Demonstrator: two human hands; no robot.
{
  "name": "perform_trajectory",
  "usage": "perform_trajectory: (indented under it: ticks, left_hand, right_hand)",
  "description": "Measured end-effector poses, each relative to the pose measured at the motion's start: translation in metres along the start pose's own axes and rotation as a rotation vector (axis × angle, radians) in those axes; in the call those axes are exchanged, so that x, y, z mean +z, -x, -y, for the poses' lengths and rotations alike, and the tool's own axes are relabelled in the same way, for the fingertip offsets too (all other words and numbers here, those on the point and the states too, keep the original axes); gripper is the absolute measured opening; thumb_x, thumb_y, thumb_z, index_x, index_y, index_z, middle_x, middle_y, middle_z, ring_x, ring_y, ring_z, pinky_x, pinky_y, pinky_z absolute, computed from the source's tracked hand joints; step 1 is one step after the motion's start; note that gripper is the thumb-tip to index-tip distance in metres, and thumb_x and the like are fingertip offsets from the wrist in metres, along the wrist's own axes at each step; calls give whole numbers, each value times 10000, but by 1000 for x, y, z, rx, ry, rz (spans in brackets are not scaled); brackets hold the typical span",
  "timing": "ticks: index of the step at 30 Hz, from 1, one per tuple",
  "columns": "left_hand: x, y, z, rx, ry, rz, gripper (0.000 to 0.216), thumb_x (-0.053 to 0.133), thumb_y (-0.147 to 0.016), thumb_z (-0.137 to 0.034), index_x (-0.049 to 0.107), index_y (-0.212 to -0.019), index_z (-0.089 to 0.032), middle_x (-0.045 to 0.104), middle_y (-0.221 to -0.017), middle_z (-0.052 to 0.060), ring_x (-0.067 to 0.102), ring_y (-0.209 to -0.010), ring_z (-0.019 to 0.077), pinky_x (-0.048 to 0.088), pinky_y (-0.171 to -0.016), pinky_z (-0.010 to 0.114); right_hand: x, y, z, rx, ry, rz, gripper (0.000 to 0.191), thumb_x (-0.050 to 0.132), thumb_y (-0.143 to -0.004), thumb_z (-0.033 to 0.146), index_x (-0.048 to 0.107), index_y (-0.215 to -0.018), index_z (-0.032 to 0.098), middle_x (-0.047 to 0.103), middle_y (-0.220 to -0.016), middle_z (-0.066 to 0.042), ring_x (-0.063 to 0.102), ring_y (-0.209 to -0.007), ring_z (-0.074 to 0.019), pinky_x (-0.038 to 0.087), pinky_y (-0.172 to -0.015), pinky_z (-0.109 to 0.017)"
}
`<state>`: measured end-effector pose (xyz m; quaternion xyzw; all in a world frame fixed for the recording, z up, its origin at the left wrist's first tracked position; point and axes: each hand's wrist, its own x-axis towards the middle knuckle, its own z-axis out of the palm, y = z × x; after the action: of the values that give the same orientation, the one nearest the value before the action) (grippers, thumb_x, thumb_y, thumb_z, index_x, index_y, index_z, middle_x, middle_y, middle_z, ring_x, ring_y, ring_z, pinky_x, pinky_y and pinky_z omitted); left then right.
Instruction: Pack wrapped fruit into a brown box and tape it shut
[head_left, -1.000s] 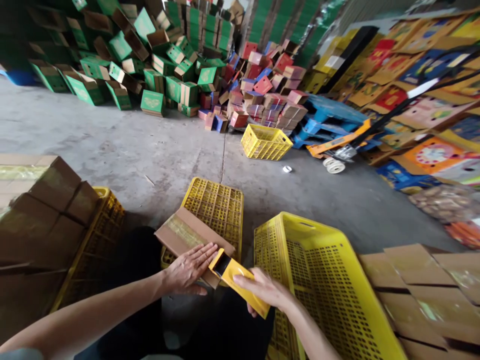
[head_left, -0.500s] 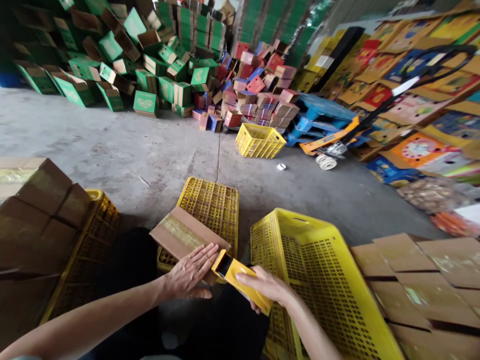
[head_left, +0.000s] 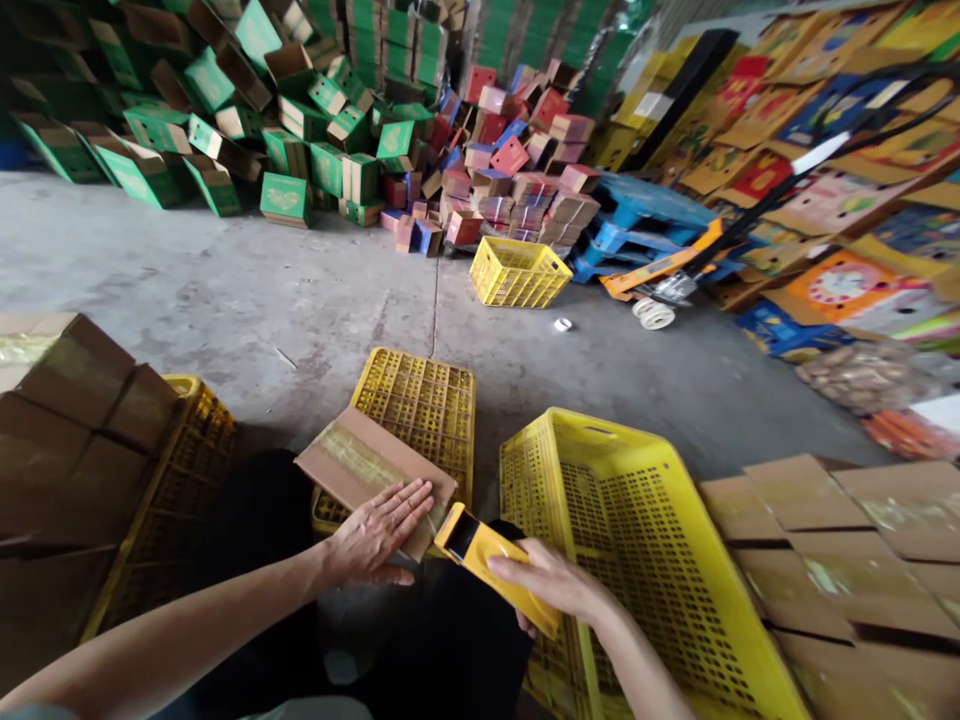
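A brown cardboard box with a strip of clear tape along its top rests on an upturned yellow crate. My left hand lies flat on the near right end of the box, fingers stretched out and close to the tape. In my right hand is a yellow tape dispenser, gripped round its body. Its front end sits just right of the box's corner, with a small gap between them. The fingers under the dispenser are mostly hidden.
To the right stands an open yellow crate, with taped boxes beyond it. More boxes are stacked at left over another crate. Further off are a small crate, a pallet jack and heaped green boxes.
The tape dispenser in my right hand has moved slightly right, away from the box's end. My left hand stays flat on the box. The view has shifted a little.
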<state>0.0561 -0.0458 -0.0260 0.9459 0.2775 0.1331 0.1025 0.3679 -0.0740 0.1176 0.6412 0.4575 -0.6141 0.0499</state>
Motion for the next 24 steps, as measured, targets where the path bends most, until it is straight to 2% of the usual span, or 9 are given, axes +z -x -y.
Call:
perform_trajectory:
  ticks: [6, 10, 16, 21, 24]
  left_hand:
    - [-4, -5, -12, -2, -19, 3, 1271, 677, -806, -818, 45, -1708, -184, 78, -1759, 201, 153, -1620, 402, 118, -1311, 545]
    - [2, -11, -16, 49, 23, 16, 1289, 613, -844, -829, -25, -1696, -102, 140, -1754, 192, 125, -1631, 362, 128, -1326, 490]
    - [6, -12, -14, 44, 33, 23, 1292, 609, -851, -825, -48, -1692, -97, 175, -1749, 185, 149, -1629, 353, 162, -1320, 483]
    - [5, -12, -14, 35, -7, 39, 1225, 565, -892, -809, -8, -1693, -81, 168, -1748, 187, 146, -1630, 347, 146, -1320, 476]
    - [6, -11, -13, 44, -20, 18, 1176, 496, -921, -819, 24, -1693, -69, 165, -1747, 191, 147, -1629, 351, 135, -1320, 471]
  right_hand:
    - [3, -3, -3, -23, -6, 20, 598, 588, -862, 775, 593, -1014, 197, 708, -635, -29, 709, -555, -210, 542, -547, -275]
    - [5, -3, -5, 3, -5, 10, 619, 591, -855, 793, 600, -1045, 205, 708, -627, -27, 719, -580, -217, 545, -562, -275]
    - [5, 1, -5, -31, -24, 30, 647, 598, -845, 804, 610, -1073, 198, 715, -643, -18, 731, -599, -212, 550, -580, -269]
    - [0, 11, -15, -13, -32, 36, 677, 600, -857, 788, 577, -1143, 175, 741, -676, -37, 754, -629, -232, 564, -591, -282]
    - [-7, 17, -24, 65, -5, -41, 719, 638, -832, 803, 570, -1189, 182, 763, -734, -56, 771, -668, -249, 588, -616, -299]
